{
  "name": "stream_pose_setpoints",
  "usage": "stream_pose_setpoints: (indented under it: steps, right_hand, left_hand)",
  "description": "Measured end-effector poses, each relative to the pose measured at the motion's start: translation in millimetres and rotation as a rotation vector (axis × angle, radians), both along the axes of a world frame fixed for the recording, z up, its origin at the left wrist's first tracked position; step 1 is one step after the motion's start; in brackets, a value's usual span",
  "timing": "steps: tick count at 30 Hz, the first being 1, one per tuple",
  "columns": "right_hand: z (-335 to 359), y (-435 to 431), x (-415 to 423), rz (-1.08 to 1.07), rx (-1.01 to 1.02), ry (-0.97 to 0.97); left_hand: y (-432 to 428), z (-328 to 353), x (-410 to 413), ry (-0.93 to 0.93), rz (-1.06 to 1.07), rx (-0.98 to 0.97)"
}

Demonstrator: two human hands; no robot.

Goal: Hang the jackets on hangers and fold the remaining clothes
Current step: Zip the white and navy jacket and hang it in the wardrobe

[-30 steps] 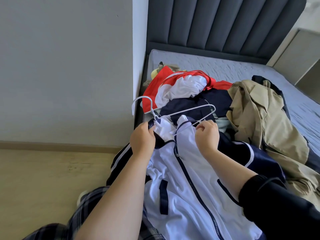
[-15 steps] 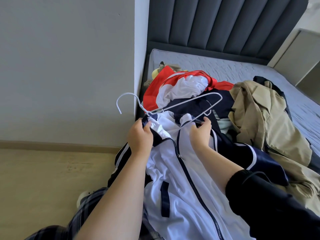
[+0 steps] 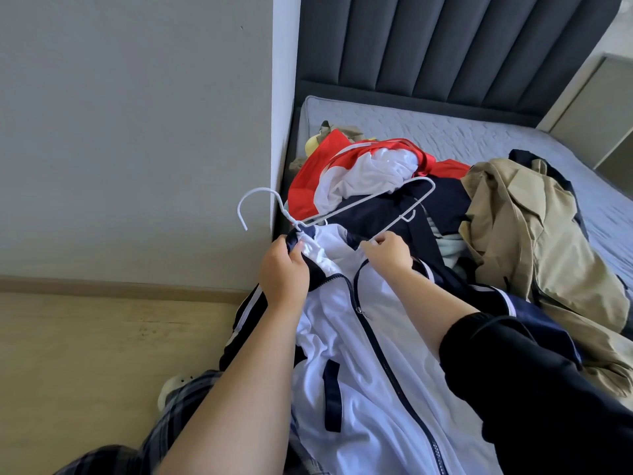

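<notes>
A white and navy zip jacket (image 3: 363,354) hangs over the bed's edge in front of me. A white wire hanger (image 3: 346,209) sticks out of its collar, hook pointing left. My left hand (image 3: 282,272) grips the left side of the collar just below the hook. My right hand (image 3: 388,250) pinches the right side of the collar against the hanger's lower wire. Behind lie a red and white jacket (image 3: 346,169), a dark navy garment (image 3: 404,217) and a crumpled khaki jacket (image 3: 534,234).
The clothes pile lies on a grey mattress (image 3: 428,132) with a dark padded headboard (image 3: 445,46). A grey wall corner (image 3: 277,114) stands close on the left. Pale wood floor (image 3: 102,354) is at the lower left, with my plaid trouser leg (image 3: 164,433).
The hanger has swung out to the left and upward, its hook now past the wall corner. Both hands have shifted on the collar, with the right hand reaching up to the hanger's lower wire.
</notes>
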State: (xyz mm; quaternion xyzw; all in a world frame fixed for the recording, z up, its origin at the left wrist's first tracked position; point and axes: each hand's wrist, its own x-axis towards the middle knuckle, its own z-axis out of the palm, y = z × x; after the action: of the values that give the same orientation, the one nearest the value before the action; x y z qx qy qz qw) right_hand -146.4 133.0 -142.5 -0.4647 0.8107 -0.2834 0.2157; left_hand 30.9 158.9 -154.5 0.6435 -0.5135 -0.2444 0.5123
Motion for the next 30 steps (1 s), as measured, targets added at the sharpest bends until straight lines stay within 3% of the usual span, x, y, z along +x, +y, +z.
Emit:
stream_pose_setpoints:
  steps: [2, 6, 8, 12, 16, 20, 26, 28, 30]
  right_hand:
    - [2, 0, -6, 0.061, 0.049, 0.015]
    - [5, 4, -29, 0.009, 0.267, 0.344]
    - [12, 7, -48, -0.109, 0.191, 0.343]
    - [33, 14, -85, -0.323, -0.127, 0.089]
    - [49, 23, -100, -0.392, -0.283, 0.093]
    - [65, 22, -75, -0.202, -0.313, 0.204]
    - [76, 35, 26, 0.285, -0.294, 0.043]
    - [71, 39, 41, 0.466, -0.206, 0.181]
    - [72, 38, 39, 0.49, -0.261, 0.356]
  left_hand:
    - [-1, -1, 1, 0.008, 0.026, -0.003]
    - [-1, -3, 4, -0.008, 0.021, -0.004]
    - [0, -6, 4, -0.055, -0.013, -0.008]
    - [3, -9, 4, -0.179, -0.056, -0.03]
    - [9, -11, 2, -0.371, -0.19, -0.067]
    - [14, -13, -5, -0.482, -0.246, -0.027]
    - [13, -10, -8, -0.501, -0.308, 0.024]
    - [15, -5, -9, -0.416, -0.308, 0.018]
    - [16, 3, -9, -0.295, -0.282, 0.019]
